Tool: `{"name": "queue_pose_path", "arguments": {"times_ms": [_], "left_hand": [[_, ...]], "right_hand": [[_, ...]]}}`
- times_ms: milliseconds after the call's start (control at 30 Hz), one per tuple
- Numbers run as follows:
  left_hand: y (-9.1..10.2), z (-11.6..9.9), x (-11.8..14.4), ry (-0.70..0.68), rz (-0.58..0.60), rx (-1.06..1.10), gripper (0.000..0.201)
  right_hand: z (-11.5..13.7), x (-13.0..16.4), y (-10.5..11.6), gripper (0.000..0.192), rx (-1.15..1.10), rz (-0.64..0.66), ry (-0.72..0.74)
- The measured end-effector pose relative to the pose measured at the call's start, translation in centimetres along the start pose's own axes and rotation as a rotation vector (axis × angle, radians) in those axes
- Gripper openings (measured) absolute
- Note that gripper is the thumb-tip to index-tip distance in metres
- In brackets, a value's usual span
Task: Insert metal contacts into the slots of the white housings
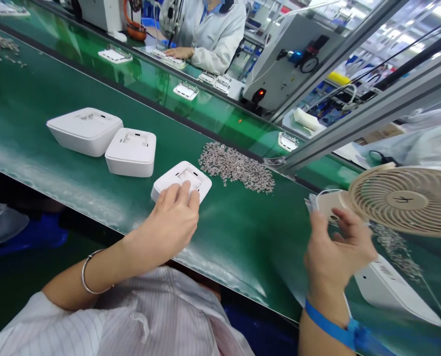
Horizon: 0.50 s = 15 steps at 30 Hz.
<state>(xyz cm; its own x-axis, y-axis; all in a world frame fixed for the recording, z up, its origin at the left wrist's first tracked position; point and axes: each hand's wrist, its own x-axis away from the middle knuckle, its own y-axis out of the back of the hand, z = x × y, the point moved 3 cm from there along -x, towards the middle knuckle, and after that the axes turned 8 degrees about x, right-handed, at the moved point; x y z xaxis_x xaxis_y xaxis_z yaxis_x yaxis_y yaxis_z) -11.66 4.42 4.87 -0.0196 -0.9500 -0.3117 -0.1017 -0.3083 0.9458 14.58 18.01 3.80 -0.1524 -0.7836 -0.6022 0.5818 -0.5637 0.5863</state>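
Observation:
My left hand (176, 215) lies with its fingers curled over the near side of a white square plastic housing (179, 173), which has a recess in its top face. Its thumb is hidden. To the left, two similar housings stand side by side: a nearer one (131, 151) and a larger-looking one (85, 131). My right hand (341, 247) is raised before the base of a beige desk fan (406, 200), thumb and fingers apart, and nothing shows between them. Beyond the left hand's housing lies a pile of small metallic-looking pieces (237, 167).
Another white housing (394, 289) lies right of my right wrist, beside more small pieces (398, 249). A metal frame post (339, 131) rises from the green work surface (239, 242). Across the line, a co-worker's hand (179, 53) touches white parts; other white panels (186, 90) lie there.

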Motion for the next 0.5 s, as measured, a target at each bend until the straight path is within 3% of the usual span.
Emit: {"name": "queue_pose_path", "arguments": {"times_ms": [67,167,300,400,500], "left_hand": [[-0.2,0.7,-0.2,0.003,0.009,-0.008,0.035],[-0.5,2.0,-1.0,0.081,0.005,-0.069,0.035],[-0.8,4.5,-2.8,0.167,0.052,-0.100,0.032],[-0.4,6.8,-3.7,0.250,0.083,-0.117,0.031],[1.0,8.6,-3.4,0.390,-0.012,-0.105,0.040]], "right_hand": [[-3.0,-0.8,1.7,0.036,0.103,-0.171,-0.014],[-7.6,-1.0,4.2,0.046,0.252,-0.284,-0.183],[-12.1,-0.1,6.9,0.049,0.384,-0.171,-0.475],[-13.4,0.2,7.7,0.048,0.407,-0.058,-0.454],[-14.6,0.1,8.3,0.052,0.409,-0.067,-0.467]]}}
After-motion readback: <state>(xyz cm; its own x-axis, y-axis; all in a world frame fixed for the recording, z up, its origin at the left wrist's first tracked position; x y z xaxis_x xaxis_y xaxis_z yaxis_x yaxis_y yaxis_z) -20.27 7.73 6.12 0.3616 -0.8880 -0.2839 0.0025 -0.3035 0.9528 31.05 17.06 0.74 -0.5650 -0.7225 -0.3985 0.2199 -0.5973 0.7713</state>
